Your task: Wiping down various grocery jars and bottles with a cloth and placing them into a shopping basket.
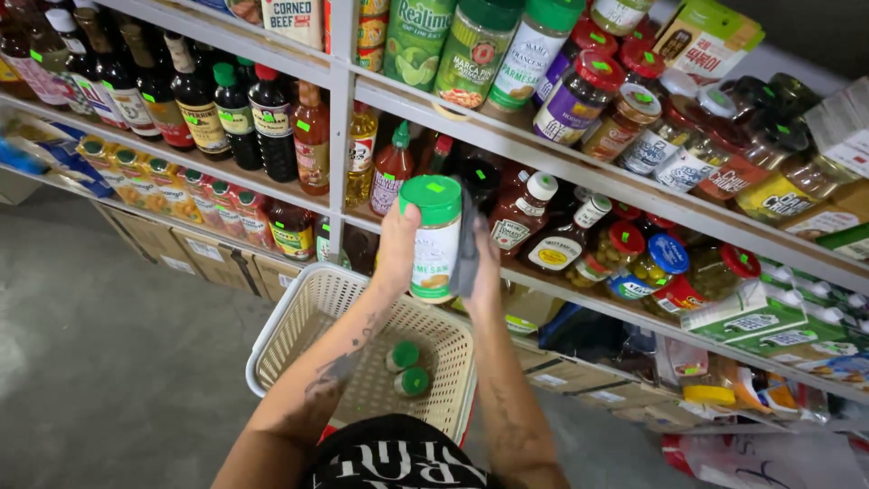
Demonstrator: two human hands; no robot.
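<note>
Both hands hold up a tall shaker jar (434, 240) with a green lid and a pale label, in front of the shelves. My left hand (396, 244) grips its left side. My right hand (482, 267) is on its right side, with a dark grey cloth (467, 244) pressed between the palm and the jar. Below the hands stands a cream plastic basket (303, 312). Two small green-lidded jars (407, 367) lie side by side on its bottom.
Grey metal shelves (341, 81) run across the view, packed with dark sauce bottles (195, 95), red sauce bottles, lidded jars (579, 95) and packets. Cardboard boxes (208, 258) sit under the lowest shelf. Grey concrete floor (100, 362) lies to the left.
</note>
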